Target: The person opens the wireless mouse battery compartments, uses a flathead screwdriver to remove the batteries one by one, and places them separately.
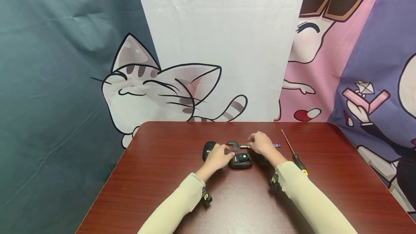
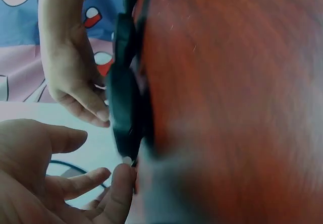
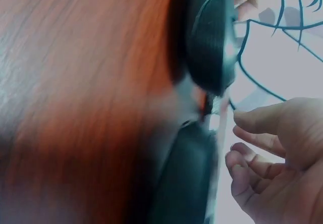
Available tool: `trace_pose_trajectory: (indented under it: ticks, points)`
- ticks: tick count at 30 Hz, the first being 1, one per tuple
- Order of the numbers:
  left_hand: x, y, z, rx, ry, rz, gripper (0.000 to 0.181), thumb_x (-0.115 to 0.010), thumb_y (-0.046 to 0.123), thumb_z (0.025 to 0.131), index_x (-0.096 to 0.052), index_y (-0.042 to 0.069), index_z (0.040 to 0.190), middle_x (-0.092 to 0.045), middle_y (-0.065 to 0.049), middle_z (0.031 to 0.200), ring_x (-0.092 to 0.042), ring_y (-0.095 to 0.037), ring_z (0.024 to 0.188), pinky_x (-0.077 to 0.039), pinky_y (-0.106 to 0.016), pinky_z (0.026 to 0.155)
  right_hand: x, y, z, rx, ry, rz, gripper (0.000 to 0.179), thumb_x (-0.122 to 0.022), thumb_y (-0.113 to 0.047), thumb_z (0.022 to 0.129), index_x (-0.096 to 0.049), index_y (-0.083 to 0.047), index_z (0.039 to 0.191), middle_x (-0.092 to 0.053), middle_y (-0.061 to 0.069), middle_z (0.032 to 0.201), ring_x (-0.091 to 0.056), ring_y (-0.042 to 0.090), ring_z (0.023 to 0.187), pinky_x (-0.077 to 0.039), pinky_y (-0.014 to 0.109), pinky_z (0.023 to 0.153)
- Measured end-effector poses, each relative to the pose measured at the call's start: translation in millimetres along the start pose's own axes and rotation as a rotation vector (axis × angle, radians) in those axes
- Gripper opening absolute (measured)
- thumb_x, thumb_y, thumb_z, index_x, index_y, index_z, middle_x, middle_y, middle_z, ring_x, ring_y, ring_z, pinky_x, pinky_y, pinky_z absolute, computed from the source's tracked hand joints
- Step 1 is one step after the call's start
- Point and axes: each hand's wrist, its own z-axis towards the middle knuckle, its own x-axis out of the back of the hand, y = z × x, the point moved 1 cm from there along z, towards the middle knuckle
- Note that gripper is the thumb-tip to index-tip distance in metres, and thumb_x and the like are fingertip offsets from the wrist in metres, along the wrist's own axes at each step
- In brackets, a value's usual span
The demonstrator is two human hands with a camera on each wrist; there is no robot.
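An upturned black computer mouse (image 1: 240, 160) lies on the table with its battery bay exposed. My left hand (image 1: 218, 156) is at its left side, fingers spread and loosely bent; a fingertip overlaps the mouse's end in the left wrist view. A second black mouse (image 1: 207, 149) sits left of that hand, partly hidden by it. My right hand (image 1: 261, 143) hovers over the batteries, thumb and fingers apart in the right wrist view. A silver battery (image 1: 244, 147) shows left of its fingertips and a blue battery (image 1: 277, 145) to its right. A dark object (image 1: 261, 160) is partly hidden under the right wrist.
A curved black cover (image 1: 233, 145) lies behind the upturned mouse. To the right is a screwdriver (image 1: 298, 162) with a dark handle and a yellow end, its shaft pointing away. The reddish-brown wooden table (image 1: 156, 169) meets a printed cartoon curtain (image 1: 221, 28) at its far edge.
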Motion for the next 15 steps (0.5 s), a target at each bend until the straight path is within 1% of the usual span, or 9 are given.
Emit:
trace_pose_trajectory:
  ticks: [3, 5, 7, 10, 13, 15]
  points:
    - [10.8, -4.8, -0.2, -0.010, 0.017, 0.026, 0.036, -0.066, 0.038, 0.097, -0.067, 0.014, 0.123, -0.060, -0.008, 0.117, -0.062, -0.025, 0.097, -0.056, -0.043, 0.080, 0.9, -10.4, -1.8, 0.055, 0.010, -0.009, 0.018, -0.071, -0.016, 0.093, -0.075, -0.005, 0.107, -0.064, 0.014, 0.103, -0.064, 0.032, 0.097, -0.056, 0.052, 0.087]
    - [19.3, -8.4, -0.5, -0.030, 0.042, 0.059, 0.036, -0.068, 0.036, 0.096, -0.067, 0.014, 0.124, -0.061, -0.009, 0.120, -0.063, -0.027, 0.104, -0.057, -0.045, 0.085, -0.7, -17.6, -2.9, 0.095, 0.014, -0.016, 0.022, -0.071, -0.017, 0.093, -0.074, -0.005, 0.112, -0.064, 0.014, 0.107, -0.064, 0.031, 0.100, -0.057, 0.051, 0.089]
    - [28.7, -12.2, -1.6, -0.046, 0.064, 0.089, 0.037, -0.070, 0.034, 0.095, -0.067, 0.013, 0.125, -0.061, -0.010, 0.124, -0.060, -0.028, 0.112, -0.057, -0.047, 0.089, -1.6, -26.4, -4.7, 0.137, 0.020, -0.025, 0.028, -0.072, -0.018, 0.093, -0.072, -0.004, 0.117, -0.064, 0.016, 0.113, -0.064, 0.033, 0.105, -0.056, 0.051, 0.092]
    - [40.8, -22.2, -1.5, -0.063, 0.090, 0.137, 0.040, -0.073, 0.032, 0.091, -0.067, 0.014, 0.127, -0.060, -0.010, 0.128, -0.054, -0.030, 0.120, -0.056, -0.048, 0.091, -3.6, -40.2, -7.4, 0.193, 0.011, -0.035, 0.036, -0.072, -0.018, 0.093, -0.068, -0.003, 0.125, -0.064, 0.017, 0.122, -0.062, 0.035, 0.114, -0.055, 0.051, 0.097]
    - [49.9, -35.6, -2.1, -0.077, 0.079, 0.169, 0.047, -0.074, 0.032, 0.089, -0.064, 0.014, 0.132, -0.057, -0.010, 0.132, -0.050, -0.029, 0.121, -0.055, -0.046, 0.089, -6.3, -52.6, -11.0, 0.247, -0.021, -0.048, 0.043, -0.071, -0.019, 0.094, -0.063, -0.002, 0.132, -0.061, 0.020, 0.131, -0.058, 0.038, 0.123, -0.052, 0.052, 0.102]
    - [55.0, -43.9, -3.1, -0.093, 0.055, 0.192, 0.053, -0.075, 0.031, 0.087, -0.062, 0.014, 0.135, -0.055, -0.010, 0.136, -0.049, -0.029, 0.122, -0.054, -0.044, 0.091, -8.6, -59.3, -13.0, 0.272, -0.049, -0.049, 0.045, -0.071, -0.019, 0.095, -0.060, -0.001, 0.136, -0.058, 0.021, 0.136, -0.055, 0.039, 0.127, -0.051, 0.053, 0.104]
